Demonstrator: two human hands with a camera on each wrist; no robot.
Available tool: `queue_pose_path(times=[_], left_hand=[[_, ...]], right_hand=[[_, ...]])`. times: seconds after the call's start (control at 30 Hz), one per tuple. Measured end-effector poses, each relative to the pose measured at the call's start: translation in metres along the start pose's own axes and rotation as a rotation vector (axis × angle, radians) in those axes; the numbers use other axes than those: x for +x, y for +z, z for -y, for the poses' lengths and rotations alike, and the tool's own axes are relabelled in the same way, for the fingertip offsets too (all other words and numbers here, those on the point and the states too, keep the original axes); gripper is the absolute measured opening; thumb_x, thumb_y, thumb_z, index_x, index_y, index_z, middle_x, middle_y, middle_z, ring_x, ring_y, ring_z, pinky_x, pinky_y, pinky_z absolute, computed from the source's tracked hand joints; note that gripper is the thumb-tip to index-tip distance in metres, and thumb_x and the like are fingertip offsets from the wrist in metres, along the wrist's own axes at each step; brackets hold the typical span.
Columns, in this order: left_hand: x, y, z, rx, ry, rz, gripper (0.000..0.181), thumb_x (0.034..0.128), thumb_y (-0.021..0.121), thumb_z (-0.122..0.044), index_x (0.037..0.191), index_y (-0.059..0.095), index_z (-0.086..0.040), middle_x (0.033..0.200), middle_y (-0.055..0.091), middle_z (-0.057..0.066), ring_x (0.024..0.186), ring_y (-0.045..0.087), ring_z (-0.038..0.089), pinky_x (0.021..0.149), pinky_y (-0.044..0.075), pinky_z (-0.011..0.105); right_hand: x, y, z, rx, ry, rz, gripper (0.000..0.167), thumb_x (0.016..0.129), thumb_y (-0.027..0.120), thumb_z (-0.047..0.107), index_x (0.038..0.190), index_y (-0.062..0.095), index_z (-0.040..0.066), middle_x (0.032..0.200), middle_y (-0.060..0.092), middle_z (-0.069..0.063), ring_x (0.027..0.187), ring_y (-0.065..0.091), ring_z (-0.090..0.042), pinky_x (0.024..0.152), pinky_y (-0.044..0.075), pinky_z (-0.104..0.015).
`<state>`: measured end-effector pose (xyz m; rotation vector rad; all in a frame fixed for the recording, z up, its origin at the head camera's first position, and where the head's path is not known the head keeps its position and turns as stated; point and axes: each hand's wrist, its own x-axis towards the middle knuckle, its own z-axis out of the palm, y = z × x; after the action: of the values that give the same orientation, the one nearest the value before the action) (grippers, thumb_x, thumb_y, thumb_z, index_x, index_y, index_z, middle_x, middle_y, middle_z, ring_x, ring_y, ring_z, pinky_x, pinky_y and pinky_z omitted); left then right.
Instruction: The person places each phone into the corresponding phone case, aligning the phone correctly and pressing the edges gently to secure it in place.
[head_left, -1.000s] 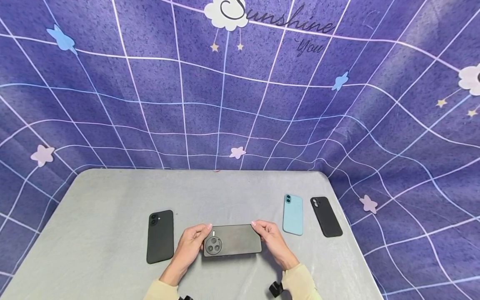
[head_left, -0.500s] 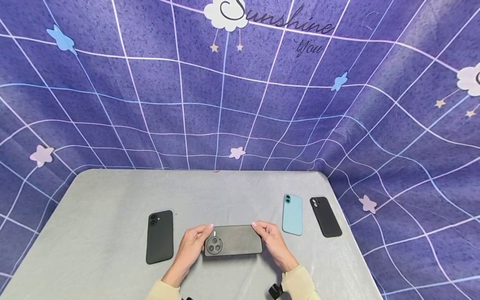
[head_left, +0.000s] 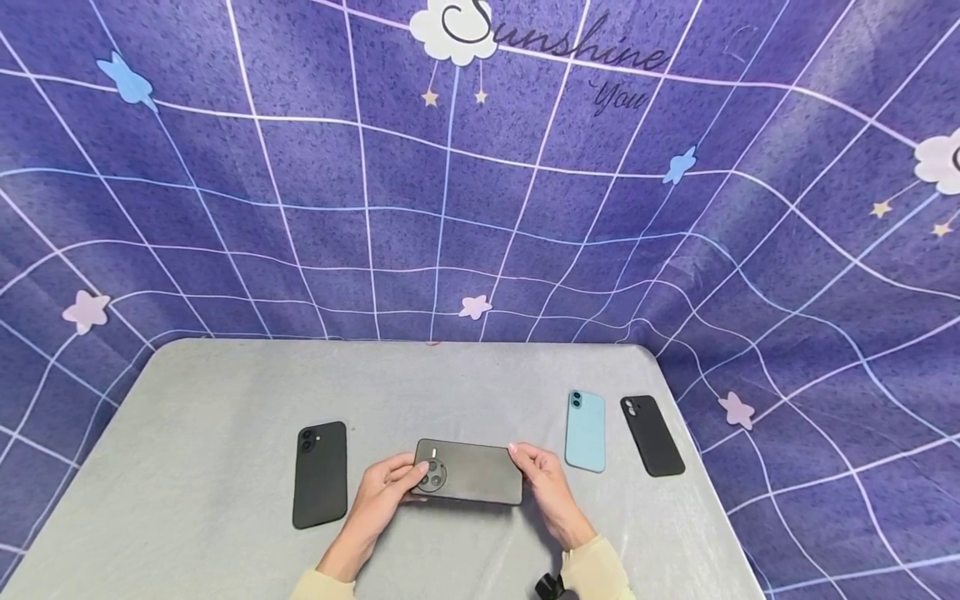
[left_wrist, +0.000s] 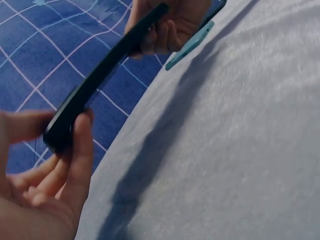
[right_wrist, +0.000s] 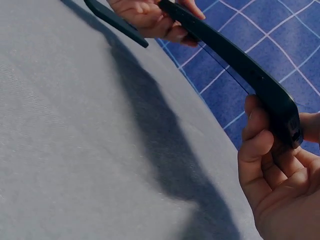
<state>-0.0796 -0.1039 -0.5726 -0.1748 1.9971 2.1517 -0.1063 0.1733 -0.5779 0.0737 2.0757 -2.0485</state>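
A dark grey phone (head_left: 476,473) with a round camera ring is held sideways above the table, between both hands. My left hand (head_left: 381,498) grips its camera end, the thumb lying on the camera ring and the fingers beneath. At the other end, my right hand (head_left: 549,485) pinches the corner with thumb and curled fingers. Both wrist views show the phone (left_wrist: 95,75) edge-on, its shadow falling on the cloth below. A thin dark line runs along its underside in the right wrist view; what it is I cannot tell.
A black phone (head_left: 320,475) lies left of the left hand on the grey cloth-covered table (head_left: 225,392). To the right lie a light blue phone (head_left: 585,432) and a black phone case (head_left: 654,435). Purple grid-patterned curtains (head_left: 405,183) stand behind and beside the table.
The phone's camera end has swung away from the body. The left thumb has moved from the phone's top edge onto the camera ring. The right hand keeps its hold almost unchanged.
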Motion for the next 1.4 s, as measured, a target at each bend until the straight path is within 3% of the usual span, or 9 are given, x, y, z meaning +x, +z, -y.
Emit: queue_pose_path(times=[0.13, 0.23, 0.4, 0.57, 0.7, 0.87, 1.0, 1.2, 1.4], left_hand=[[-0.001, 0.003, 0.002, -0.010, 0.023, -0.094, 0.040, 0.1041, 0.073, -0.018, 0.131, 0.067, 0.011, 0.117, 0.078, 0.021, 0.093, 0.078, 0.014, 0.078, 0.065, 0.031], [-0.001, 0.004, 0.003, -0.006, 0.040, -0.131, 0.041, 0.1060, 0.071, -0.018, 0.133, 0.066, 0.012, 0.119, 0.077, 0.023, 0.090, 0.078, 0.014, 0.075, 0.066, 0.033], [0.001, 0.003, 0.003, 0.016, 0.055, -0.112, 0.041, 0.1088, 0.066, -0.017, 0.136, 0.062, 0.014, 0.120, 0.075, 0.026, 0.087, 0.077, 0.015, 0.074, 0.066, 0.036], [0.004, 0.000, -0.002, 0.120, 0.071, -0.096, 0.036, 0.1111, 0.061, -0.015, 0.134, 0.064, 0.013, 0.115, 0.077, 0.024, 0.082, 0.073, 0.012, 0.072, 0.065, 0.034], [0.010, -0.003, -0.006, 0.203, 0.080, -0.098, 0.036, 0.1125, 0.058, -0.015, 0.134, 0.064, 0.012, 0.113, 0.077, 0.022, 0.083, 0.070, 0.011, 0.072, 0.063, 0.032], [0.018, -0.008, -0.012, 0.275, 0.085, -0.090, 0.040, 0.1127, 0.057, -0.015, 0.139, 0.060, 0.015, 0.118, 0.075, 0.025, 0.086, 0.070, 0.012, 0.072, 0.063, 0.031], [0.027, -0.014, -0.019, 0.326, 0.090, -0.048, 0.036, 0.1123, 0.058, -0.017, 0.135, 0.065, 0.010, 0.108, 0.077, 0.018, 0.082, 0.069, 0.013, 0.073, 0.062, 0.031], [0.043, -0.022, -0.034, 0.432, 0.118, 0.067, 0.028, 0.1127, 0.058, -0.019, 0.126, 0.072, 0.001, 0.090, 0.073, 0.004, 0.072, 0.065, 0.013, 0.070, 0.057, 0.028], [0.057, -0.022, -0.047, 0.555, 0.180, 0.182, 0.024, 0.1130, 0.056, -0.017, 0.120, 0.075, -0.005, 0.089, 0.070, 0.002, 0.073, 0.062, 0.014, 0.068, 0.054, 0.028]], right_hand=[[-0.003, 0.004, -0.002, 0.025, 0.016, -0.004, 0.036, 0.109, 0.065, 0.025, 0.107, 0.072, -0.010, 0.087, 0.072, 0.003, 0.082, 0.065, -0.008, 0.074, 0.054, -0.022], [-0.005, 0.007, -0.003, 0.043, 0.016, 0.017, 0.037, 0.109, 0.064, 0.024, 0.112, 0.071, -0.013, 0.089, 0.074, 0.001, 0.082, 0.068, -0.009, 0.075, 0.057, -0.023], [-0.008, 0.007, -0.006, 0.055, 0.015, 0.052, 0.038, 0.110, 0.063, 0.022, 0.113, 0.069, -0.016, 0.089, 0.075, -0.001, 0.078, 0.070, -0.009, 0.071, 0.058, -0.024], [-0.010, 0.006, -0.006, 0.031, 0.014, 0.103, 0.038, 0.110, 0.063, 0.024, 0.115, 0.071, -0.013, 0.087, 0.075, -0.001, 0.064, 0.064, -0.010, 0.062, 0.055, -0.022], [-0.010, 0.004, -0.005, -0.019, -0.005, 0.137, 0.035, 0.109, 0.065, 0.022, 0.116, 0.071, -0.011, 0.080, 0.073, -0.001, 0.059, 0.062, -0.011, 0.061, 0.056, -0.022], [-0.008, -0.004, -0.003, -0.098, -0.072, 0.125, 0.029, 0.110, 0.063, 0.018, 0.114, 0.072, -0.010, 0.078, 0.072, -0.015, 0.064, 0.066, -0.012, 0.062, 0.057, -0.022], [-0.006, -0.014, -0.003, -0.200, -0.132, 0.096, 0.028, 0.110, 0.064, 0.019, 0.113, 0.074, -0.007, 0.088, 0.074, -0.023, 0.070, 0.069, -0.015, 0.066, 0.060, -0.024], [-0.007, -0.027, 0.005, -0.441, -0.207, 0.092, 0.018, 0.107, 0.069, 0.016, 0.112, 0.076, -0.001, 0.093, 0.078, -0.013, 0.076, 0.072, -0.025, 0.065, 0.058, -0.024], [-0.009, -0.044, 0.011, -0.689, -0.278, 0.141, 0.009, 0.106, 0.070, 0.014, 0.108, 0.076, 0.009, 0.097, 0.077, -0.001, 0.080, 0.068, -0.008, 0.072, 0.057, -0.025]])
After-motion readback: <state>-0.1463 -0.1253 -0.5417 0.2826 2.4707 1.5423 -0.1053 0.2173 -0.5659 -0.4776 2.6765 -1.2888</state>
